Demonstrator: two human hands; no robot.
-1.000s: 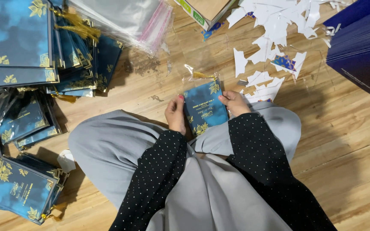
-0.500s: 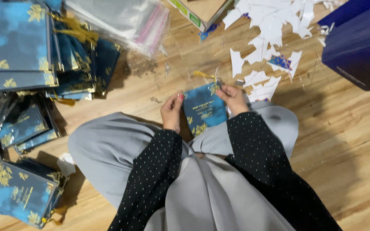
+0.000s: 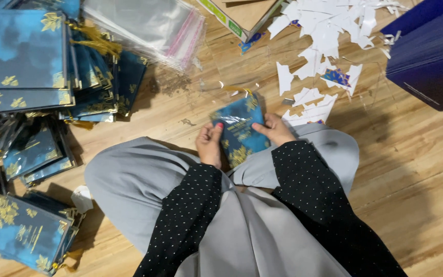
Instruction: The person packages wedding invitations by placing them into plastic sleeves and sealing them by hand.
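Person sits on wooden floor [image 3: 416,169], knees in grey fabric. Left hand [image 3: 209,143] and right hand [image 3: 274,129] both hold a blue card with gold floral print [image 3: 239,131] above the lap; fingers closed on its left and right edges, one side each. Card tilted, inside a clear sleeve. White paper scraps [image 3: 324,31] lie beyond the card. Stacks of matching blue cards [image 3: 21,56] to the left, clear plastic sleeves pile [image 3: 149,25] near them. Dark blue box stack [image 3: 431,56] at the right edge.
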